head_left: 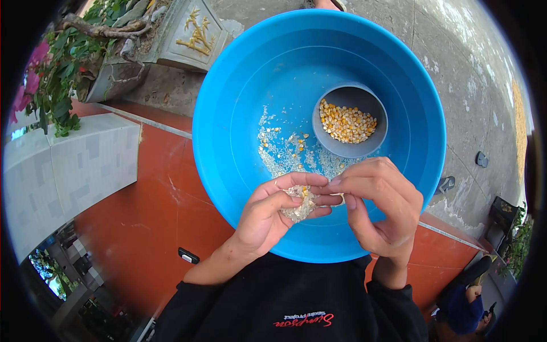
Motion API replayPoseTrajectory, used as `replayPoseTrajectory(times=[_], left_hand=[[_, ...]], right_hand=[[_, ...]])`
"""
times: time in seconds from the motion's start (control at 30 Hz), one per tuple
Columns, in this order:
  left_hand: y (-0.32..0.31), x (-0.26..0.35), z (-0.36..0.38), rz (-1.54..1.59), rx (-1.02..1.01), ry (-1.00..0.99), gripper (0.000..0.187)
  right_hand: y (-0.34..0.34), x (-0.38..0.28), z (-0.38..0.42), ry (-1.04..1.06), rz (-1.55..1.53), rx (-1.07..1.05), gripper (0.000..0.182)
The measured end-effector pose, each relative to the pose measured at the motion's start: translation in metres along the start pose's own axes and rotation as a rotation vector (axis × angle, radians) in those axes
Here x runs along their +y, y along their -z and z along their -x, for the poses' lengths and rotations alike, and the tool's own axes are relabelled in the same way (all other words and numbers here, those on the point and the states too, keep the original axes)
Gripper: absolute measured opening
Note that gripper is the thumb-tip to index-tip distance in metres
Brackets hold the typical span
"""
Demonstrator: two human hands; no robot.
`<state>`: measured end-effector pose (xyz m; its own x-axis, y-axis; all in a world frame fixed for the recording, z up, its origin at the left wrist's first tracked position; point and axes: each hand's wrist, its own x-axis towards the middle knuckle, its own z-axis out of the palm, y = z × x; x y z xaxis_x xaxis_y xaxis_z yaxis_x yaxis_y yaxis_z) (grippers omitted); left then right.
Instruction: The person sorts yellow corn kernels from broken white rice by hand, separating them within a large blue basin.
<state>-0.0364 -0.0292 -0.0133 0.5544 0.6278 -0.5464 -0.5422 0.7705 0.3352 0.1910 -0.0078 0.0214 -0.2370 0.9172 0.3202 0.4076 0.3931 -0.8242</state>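
Palm up and cupped over the near side of a big blue basin [228, 171], my left hand [259, 222] holds a small heap of pale, rice-like grains [299, 212] with a few yellow bits in it. Its thumb rests on the heap. My right hand [387, 202] has thumb and forefinger pinched at the left fingertips; whatever is between them is too small to make out. Inside the basin a grey bowl [373, 141] contains yellow and white corn kernels [347, 122]. More pale grains [279, 151], mixed with a few corn kernels, lie scattered on the basin floor left of the bowl.
The basin stands across red tiled floor [154, 211] and grey concrete [467, 108]. A dark phone-like object [188, 255] lies left of my left forearm. Planters [188, 34] with flowers are at upper left, slippers [446, 184] at right. Another person [464, 310] is at lower right.
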Motion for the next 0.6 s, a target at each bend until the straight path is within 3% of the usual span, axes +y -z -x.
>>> replayPoseTrajectory(times=[0.27,0.6], left_hand=[[-0.0128,-0.0063,-0.0053,-0.026,0.01,-0.059,0.066],[-0.011,-0.0037,-0.01,0.026,-0.126,-0.023,0.069]], right_hand=[[0.0,-0.0047,-0.003,-0.006,0.17,-0.102,0.029],[-0.0043,0.0005,0.0012,-0.004,0.287,-0.205,0.034]])
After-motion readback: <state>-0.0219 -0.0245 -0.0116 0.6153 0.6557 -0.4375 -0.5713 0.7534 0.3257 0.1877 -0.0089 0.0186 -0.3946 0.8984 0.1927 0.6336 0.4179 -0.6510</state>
